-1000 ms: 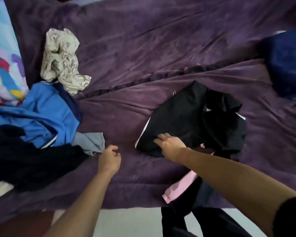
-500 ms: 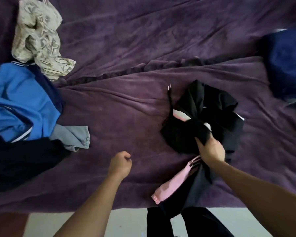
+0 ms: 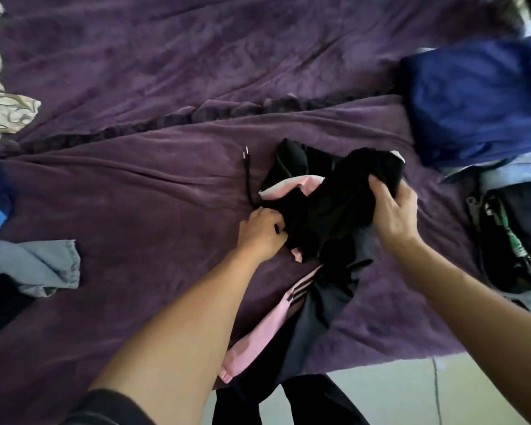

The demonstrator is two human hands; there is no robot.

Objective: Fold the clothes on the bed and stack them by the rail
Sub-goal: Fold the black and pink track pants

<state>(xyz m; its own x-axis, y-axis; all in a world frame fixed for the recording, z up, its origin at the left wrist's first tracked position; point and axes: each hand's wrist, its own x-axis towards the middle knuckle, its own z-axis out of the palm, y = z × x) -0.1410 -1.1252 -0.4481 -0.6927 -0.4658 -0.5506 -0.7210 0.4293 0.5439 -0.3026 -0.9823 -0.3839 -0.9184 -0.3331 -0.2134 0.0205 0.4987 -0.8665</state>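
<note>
Garment (image 3: 325, 216), black-pink, bunched on bed (image 3: 166, 185): left hand (image 3: 262, 233) and right hand (image 3: 394, 213) fingers grip it; overhanging leg (image 3: 258, 342) may drag it off.

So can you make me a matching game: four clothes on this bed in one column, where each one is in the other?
1 black and pink garment
2 navy garment
3 grey cloth
4 cream patterned cloth

A upper right
B lower left
C held by left hand and right hand
D upper left corner

Pairs: 1-C, 2-A, 3-B, 4-D
</note>
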